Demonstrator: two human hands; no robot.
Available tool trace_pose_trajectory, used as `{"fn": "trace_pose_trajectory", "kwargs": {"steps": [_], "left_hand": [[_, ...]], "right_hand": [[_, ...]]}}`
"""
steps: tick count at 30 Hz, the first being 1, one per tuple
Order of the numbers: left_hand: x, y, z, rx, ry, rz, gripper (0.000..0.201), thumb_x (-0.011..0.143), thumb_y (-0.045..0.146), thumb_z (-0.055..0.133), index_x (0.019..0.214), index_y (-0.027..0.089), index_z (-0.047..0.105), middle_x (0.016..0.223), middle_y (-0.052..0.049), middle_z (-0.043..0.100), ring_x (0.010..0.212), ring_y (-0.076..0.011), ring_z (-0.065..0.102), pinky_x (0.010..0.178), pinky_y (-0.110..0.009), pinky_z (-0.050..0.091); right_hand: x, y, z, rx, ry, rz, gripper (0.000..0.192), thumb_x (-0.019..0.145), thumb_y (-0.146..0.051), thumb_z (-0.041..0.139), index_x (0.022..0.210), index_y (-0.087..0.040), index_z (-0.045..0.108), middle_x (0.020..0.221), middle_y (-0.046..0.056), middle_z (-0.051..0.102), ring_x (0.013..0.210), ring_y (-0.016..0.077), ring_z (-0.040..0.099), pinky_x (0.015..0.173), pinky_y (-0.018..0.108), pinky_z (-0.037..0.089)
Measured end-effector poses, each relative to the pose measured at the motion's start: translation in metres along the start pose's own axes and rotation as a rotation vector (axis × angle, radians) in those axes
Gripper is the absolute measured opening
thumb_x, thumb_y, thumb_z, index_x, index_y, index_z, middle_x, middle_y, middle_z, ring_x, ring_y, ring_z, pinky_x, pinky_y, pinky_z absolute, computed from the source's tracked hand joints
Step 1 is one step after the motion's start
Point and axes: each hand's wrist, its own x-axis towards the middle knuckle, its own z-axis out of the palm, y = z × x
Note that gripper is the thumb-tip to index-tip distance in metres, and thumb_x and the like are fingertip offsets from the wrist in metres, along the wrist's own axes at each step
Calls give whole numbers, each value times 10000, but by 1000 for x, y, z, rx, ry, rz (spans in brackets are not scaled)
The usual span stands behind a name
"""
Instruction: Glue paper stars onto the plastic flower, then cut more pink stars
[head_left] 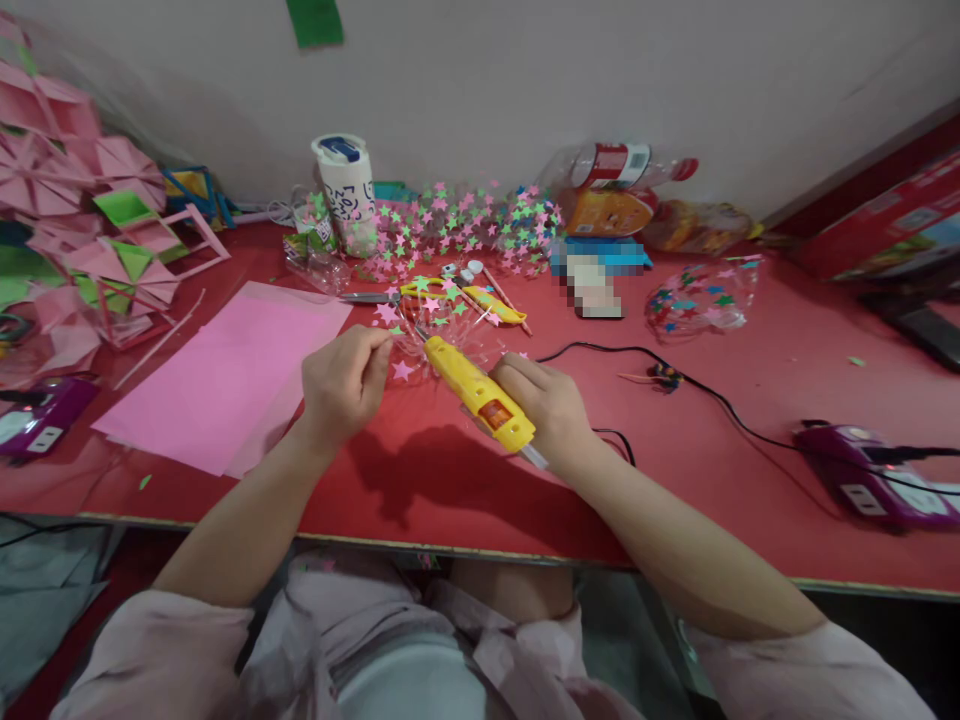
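My right hand (551,405) is wrapped around a yellow glue gun (472,385) with a clear glue stick jutting from its back end. The gun's nozzle points up and left. My left hand (341,385) is closed, thumb against bent fingers, just left of the nozzle; what it pinches is too fine to make out. Beside its fingertips and around the nozzle spread clear plastic strips (446,325) with pink and green stars. Behind them lie scissors (375,298) with yellow handles. Left of my left hand rest pink paper sheets (240,370).
Pink and green paper models (90,190) pile up at the left. A white canister (345,195), star-printed plastic (450,225) and a bottle (622,165) line the wall. Purple power strips (862,470) sit right and left, with a black cord (705,395) crossing the red table (720,520).
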Motion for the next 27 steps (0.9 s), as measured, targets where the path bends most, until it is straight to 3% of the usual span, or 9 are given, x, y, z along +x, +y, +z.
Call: {"fn": "trace_pose_trajectory", "kwargs": {"steps": [4,9,17,20,24,27], "left_hand": [[4,-3,-2,-203,108,-245,204,906,305,462,788,194,585,614,18,577,532,-76,505,542,-203,418],[7,4,-2,-437,8,-399,172,880,314,522,787,188,591,567,37,544,438,-49,425,430,-181,357],[5,22,-3,-663,-209,-518,126,838,235,555,750,180,626,516,31,529,433,-57,441,389,-180,345],[6,25,-4,-744,-274,-587,122,824,213,551,730,178,621,491,35,515,403,-53,409,366,-181,315],[7,31,-5,-759,-413,-639,121,815,197,540,712,175,600,510,41,513,443,-55,440,433,-180,366],[6,36,-4,-742,-506,-639,128,816,217,537,709,172,592,526,43,507,501,-65,467,501,-186,393]], "right_hand": [[-1,-3,2,142,-236,-113,121,896,-226,422,905,-162,524,888,92,599,717,153,537,572,255,333],[2,-10,12,34,-572,-99,134,800,-214,531,905,-135,560,886,76,579,603,135,480,545,277,299],[1,-1,0,173,-682,-37,412,702,-167,629,1109,-130,577,1020,105,568,848,197,563,736,320,440],[5,0,-8,236,-532,-109,235,751,-122,581,983,-141,611,915,84,613,836,185,575,743,314,453],[10,-4,-5,170,54,-75,114,866,-125,500,923,-174,585,820,49,639,751,148,580,678,278,457],[11,-6,4,39,254,-143,83,855,-134,558,919,-185,570,811,37,656,739,142,592,664,268,462]]}}
